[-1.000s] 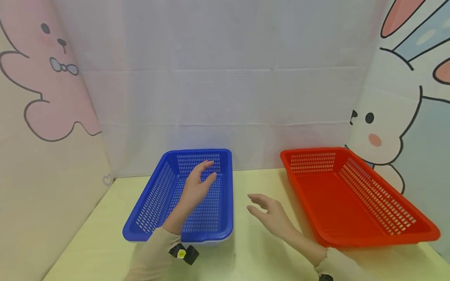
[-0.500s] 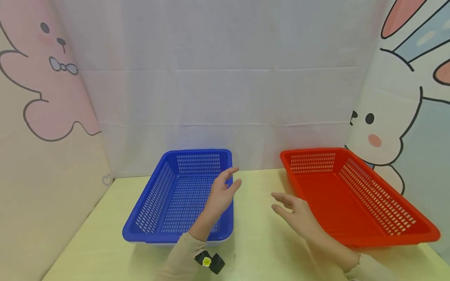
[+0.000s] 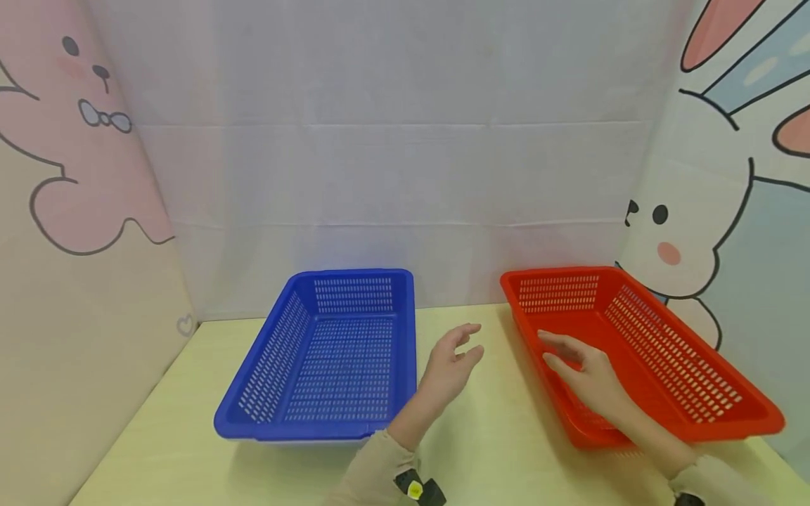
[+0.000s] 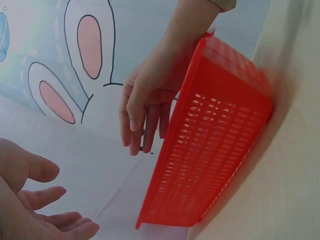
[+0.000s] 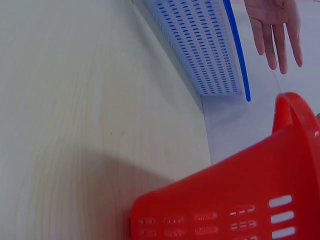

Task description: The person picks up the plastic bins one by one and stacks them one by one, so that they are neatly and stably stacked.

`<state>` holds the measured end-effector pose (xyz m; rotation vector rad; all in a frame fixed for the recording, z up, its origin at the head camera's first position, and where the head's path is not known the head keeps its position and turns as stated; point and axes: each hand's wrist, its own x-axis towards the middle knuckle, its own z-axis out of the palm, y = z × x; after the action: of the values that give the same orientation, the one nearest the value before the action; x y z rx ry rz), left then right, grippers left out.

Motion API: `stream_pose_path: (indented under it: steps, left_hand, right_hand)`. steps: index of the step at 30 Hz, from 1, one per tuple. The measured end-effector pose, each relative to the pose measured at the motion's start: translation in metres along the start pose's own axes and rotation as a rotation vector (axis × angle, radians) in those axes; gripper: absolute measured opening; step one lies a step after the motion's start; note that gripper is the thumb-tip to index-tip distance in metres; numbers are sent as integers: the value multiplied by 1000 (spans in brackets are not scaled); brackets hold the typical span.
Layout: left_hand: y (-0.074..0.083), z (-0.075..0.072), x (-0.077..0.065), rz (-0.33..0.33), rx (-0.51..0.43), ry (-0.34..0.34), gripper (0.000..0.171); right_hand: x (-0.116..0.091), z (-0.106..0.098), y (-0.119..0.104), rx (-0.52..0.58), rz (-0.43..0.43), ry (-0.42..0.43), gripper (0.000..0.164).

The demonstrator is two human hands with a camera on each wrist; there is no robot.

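Between the two baskets, my left hand hovers over the table with loosely bent, parted fingers and nothing in them. My right hand is above the near left side of the red basket, its fingers relaxed and holding nothing. In the left wrist view the right hand hangs by the rim of the red basket. A blue basket stands at the left, just beyond my left forearm. The right wrist view shows my left hand with straight fingers near the blue basket's rim.
Both baskets rest on a pale yellow table. A white sheet hangs behind them. Side panels carry a pink cartoon animal at left and a white rabbit at right.
Both hands have moved to the right: the left from over the blue basket to the gap between baskets, the right from that gap to over the red basket.
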<state>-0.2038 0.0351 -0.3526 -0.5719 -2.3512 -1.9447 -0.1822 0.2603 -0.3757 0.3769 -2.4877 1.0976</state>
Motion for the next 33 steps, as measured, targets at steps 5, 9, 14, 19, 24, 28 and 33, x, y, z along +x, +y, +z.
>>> stream_pose_path:
  steps: [5, 9, 14, 19, 24, 28, 33]
  left_hand:
    - [-5, 21, 2, -34, -12, -32, 32]
    - [-10, 38, 5, -61, -22, -44, 35]
    - [-18, 55, 9, -88, -27, -23, 39]
    - [-25, 69, 11, -108, -59, 17, 41]
    - [-30, 84, 11, -99, -79, 50, 38]
    - [-36, 95, 11, -84, -75, 68, 40]
    - [-41, 105, 11, -140, -111, 81, 54]
  right_hand:
    - [3, -12, 19, -75, -92, 72, 37]
    - [6, -28, 34, -136, -136, 110, 34]
    - [6, -52, 57, -241, -86, 109, 34]
    - [5, -79, 79, -351, 23, 76, 41]
    - [3, -105, 95, -451, 50, 61, 46]
    - [-1, -124, 108, -466, 102, 27, 51]
    - [-9, -140, 122, -517, 229, -19, 62]
